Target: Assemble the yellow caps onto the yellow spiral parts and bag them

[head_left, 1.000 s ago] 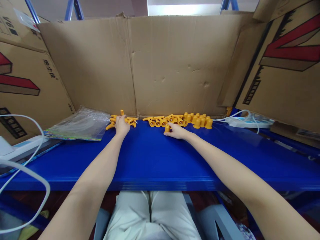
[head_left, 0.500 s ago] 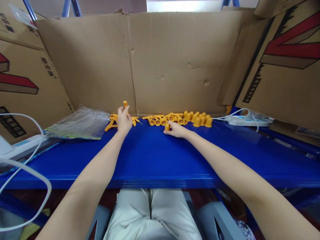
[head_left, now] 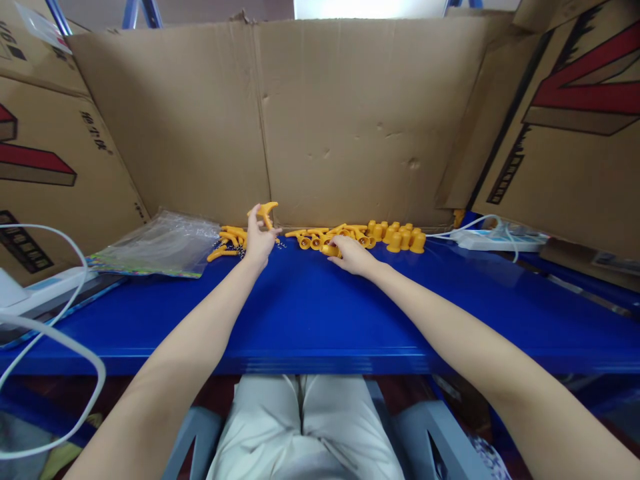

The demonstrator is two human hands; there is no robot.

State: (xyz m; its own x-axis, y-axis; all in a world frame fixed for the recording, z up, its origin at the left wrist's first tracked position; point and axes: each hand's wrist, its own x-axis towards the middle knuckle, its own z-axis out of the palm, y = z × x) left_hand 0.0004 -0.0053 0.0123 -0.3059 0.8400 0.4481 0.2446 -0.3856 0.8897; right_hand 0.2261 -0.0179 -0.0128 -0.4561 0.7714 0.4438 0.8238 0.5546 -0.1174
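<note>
My left hand [head_left: 259, 243] is closed on a yellow corkscrew handle [head_left: 267, 209] with a flared, T-shaped top, raised above the table. Just below and left of it lie several yellow corkscrew handles [head_left: 233, 235] in a loose pile, thin metal spirals showing among them. My right hand [head_left: 353, 255] grips a yellow bell-shaped cup [head_left: 330, 251], tipped on its side with one end toward the left. Behind that hand, a row of yellow pieces with cups and handles [head_left: 303, 243] lies with round openings facing me. Farther right, several yellow cups [head_left: 405, 239] stand grouped together.
A blue table [head_left: 310, 313] spans the view, with cardboard walls [head_left: 350, 120] behind and at both sides. Clear plastic bags [head_left: 160, 247] lie at left. White power strips [head_left: 493, 240] with cables sit at right and at far left.
The corkscrew handle in my left hand has turned so its wide top shows, and that hand has shifted right. In my right hand the cup has tipped from upright onto its side.
</note>
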